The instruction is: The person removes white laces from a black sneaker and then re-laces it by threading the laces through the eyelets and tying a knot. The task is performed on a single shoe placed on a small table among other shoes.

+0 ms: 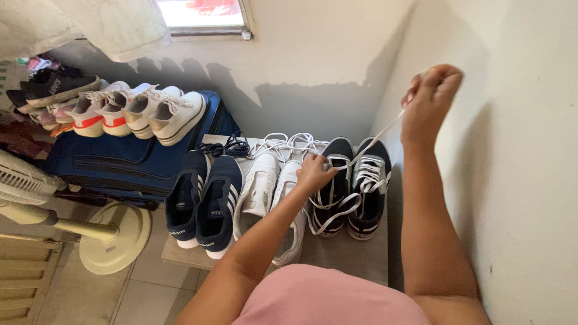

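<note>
Pink shirt [325, 298] nearest, L hand [314, 172] pinched black sneaker's [332, 186] lace, R hand [428, 99] fisted on white lace [380, 133], pulled taut.

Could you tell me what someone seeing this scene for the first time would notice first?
The raised right hand near the wall pulls a white lace taut out of a black sneaker, while the left hand rests at the neighbouring black shoe. Beside them on the low board stand white sneakers and navy ones, with more pale shoes atop a blue suitcase at left.
</note>
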